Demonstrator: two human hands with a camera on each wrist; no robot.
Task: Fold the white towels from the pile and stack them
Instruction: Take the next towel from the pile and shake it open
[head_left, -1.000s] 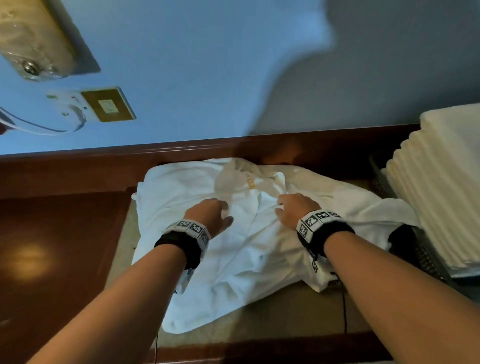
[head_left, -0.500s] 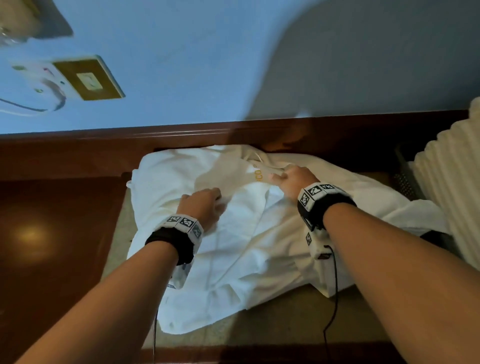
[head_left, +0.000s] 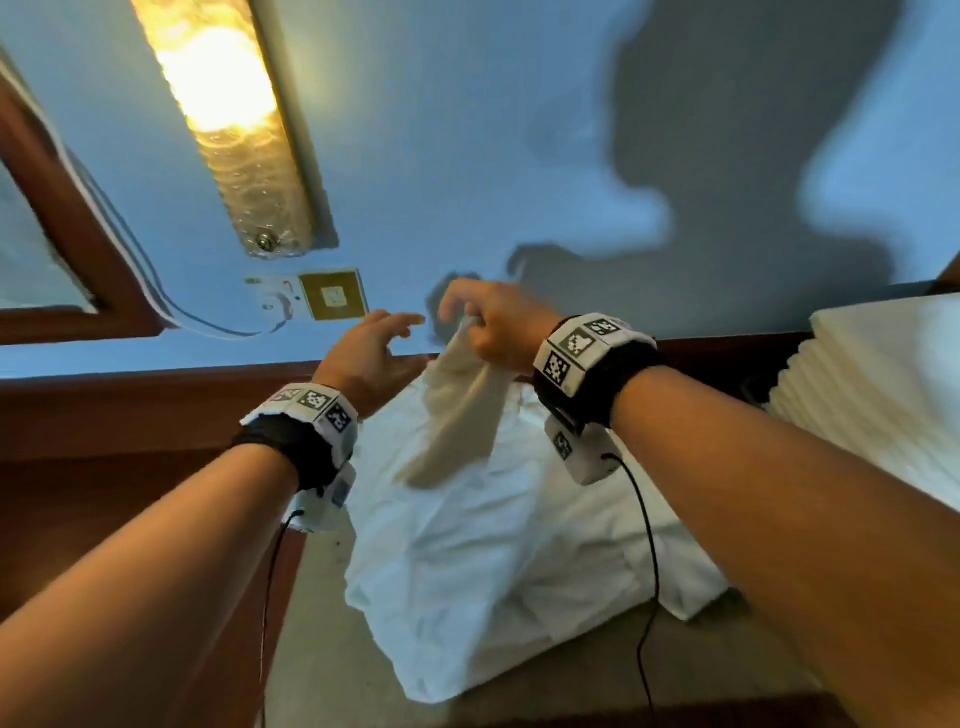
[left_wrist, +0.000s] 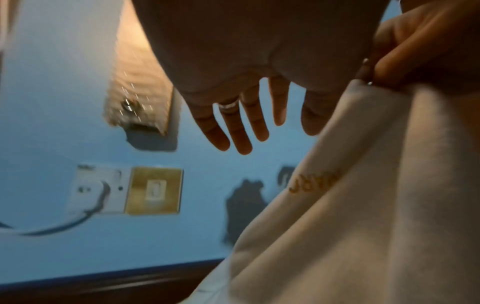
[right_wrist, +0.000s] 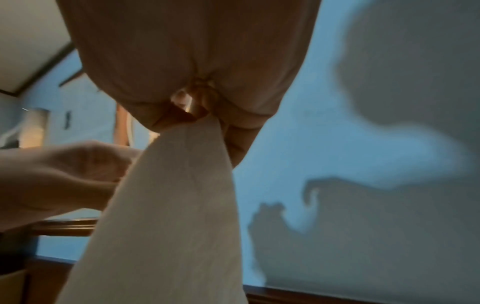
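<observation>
Towel (head_left: 457, 410), gold lettering perhaps "JOYA"

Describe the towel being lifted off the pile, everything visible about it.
The lifted towel is white to cream, soft woven cloth, with small gold embroidered lettering near one edge, too blurred to read. The right hand pinches its top corner and holds it up, so it hangs in a narrow, gathered drape. Its lower end runs down into the rumpled white pile, where its edge cannot be told apart. The left hand, fingers spread, hovers just beside it; whether it touches the cloth is unclear.
</observation>
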